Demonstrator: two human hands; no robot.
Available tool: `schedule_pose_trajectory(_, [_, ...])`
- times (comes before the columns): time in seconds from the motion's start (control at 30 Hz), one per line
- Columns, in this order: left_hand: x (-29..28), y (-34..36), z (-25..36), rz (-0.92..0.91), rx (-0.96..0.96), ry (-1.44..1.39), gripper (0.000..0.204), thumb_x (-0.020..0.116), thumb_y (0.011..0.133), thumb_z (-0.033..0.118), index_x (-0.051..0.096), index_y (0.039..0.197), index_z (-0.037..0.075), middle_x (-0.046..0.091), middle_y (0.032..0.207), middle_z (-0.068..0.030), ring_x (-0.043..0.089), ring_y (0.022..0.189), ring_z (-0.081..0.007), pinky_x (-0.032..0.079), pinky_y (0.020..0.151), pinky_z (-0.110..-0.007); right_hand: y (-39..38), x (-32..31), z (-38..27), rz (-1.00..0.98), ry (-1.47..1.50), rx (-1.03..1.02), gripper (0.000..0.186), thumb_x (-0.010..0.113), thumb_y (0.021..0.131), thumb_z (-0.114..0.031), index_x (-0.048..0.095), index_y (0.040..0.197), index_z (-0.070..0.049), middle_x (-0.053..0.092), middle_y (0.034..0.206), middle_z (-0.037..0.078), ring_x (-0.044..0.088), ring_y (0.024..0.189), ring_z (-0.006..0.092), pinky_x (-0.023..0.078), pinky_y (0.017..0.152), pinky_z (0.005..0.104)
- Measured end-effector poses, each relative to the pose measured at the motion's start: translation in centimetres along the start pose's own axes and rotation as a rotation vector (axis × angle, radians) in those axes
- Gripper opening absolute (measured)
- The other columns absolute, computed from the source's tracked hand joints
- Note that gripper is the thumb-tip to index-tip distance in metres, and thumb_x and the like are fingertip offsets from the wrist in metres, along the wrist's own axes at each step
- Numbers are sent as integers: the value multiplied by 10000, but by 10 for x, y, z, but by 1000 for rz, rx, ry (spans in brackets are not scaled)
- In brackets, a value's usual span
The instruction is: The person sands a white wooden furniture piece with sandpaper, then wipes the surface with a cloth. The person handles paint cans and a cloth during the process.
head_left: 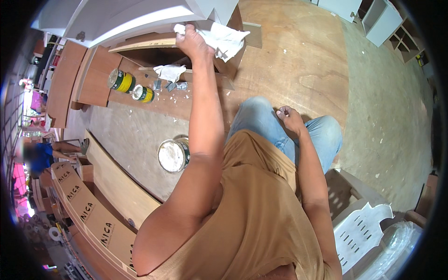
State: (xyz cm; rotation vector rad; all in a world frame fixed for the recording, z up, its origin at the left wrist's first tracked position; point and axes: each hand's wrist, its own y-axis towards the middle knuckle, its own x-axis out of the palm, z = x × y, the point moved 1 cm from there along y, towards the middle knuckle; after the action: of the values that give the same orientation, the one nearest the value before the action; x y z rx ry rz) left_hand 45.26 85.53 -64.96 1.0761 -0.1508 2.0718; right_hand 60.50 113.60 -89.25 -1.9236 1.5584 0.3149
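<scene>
My left hand reaches far forward with its fingers closed round a crumpled white rag. Most of the rag hangs out to the right of the hand. It is beside the lower edge of a white-painted cabinet, and I cannot tell whether it touches the paint. The cabinet rests above a brown wooden box frame. Between my knees, my right hand rests against my jeans, its fingers loosely curled in and nothing visible in them.
Two green-and-yellow cans stand left of my left forearm, near a second white rag and small grey scraps. A larger tub is closer to me. Plywood covers the floor ahead. A person is at far left.
</scene>
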Motion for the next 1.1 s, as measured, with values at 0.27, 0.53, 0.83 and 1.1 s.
schedule_pose_trajectory(0.27, [15, -44, -26, -166, 346, 738, 162, 585, 910, 43, 619, 950, -110, 624, 980, -169, 628, 871, -244, 488, 758, -369, 0, -2, -5, -13, -23, 24, 454, 666, 872, -383, 649, 1139, -16, 693, 989, 181, 663, 942, 314, 499, 851, 377])
schedule_pose_trajectory(0.53, [-3, -51, -12, -215, 395, 824, 179, 595, 906, 60, 610, 953, -111, 637, 925, -143, 637, 785, -257, 498, 714, -361, -3, -10, -8, -32, -17, 53, 480, 663, 876, -383, 637, 1153, 7, 689, 999, 189, 661, 949, 312, 496, 860, 379])
schedule_pose_trajectory(0.83, [5, -3, -19, -13, 273, 567, 99, 488, 840, -36, 566, 829, -96, 589, 753, -75, 545, 652, -170, 459, 589, -328, -3, -7, -9, -26, 2, 42, 452, 666, 866, -367, 651, 1131, 0, 691, 992, 186, 661, 948, 318, 496, 851, 383])
schedule_pose_trajectory(1.1, [5, -29, -19, -220, 451, 1063, 278, 561, 878, 27, 525, 1037, -199, 539, 1080, -315, 527, 1021, -461, 376, 933, -494, -1, -6, -2, 19, 23, 47, 410, 671, 860, -361, 671, 1095, -25, 694, 966, 177, 663, 932, 322, 499, 845, 389])
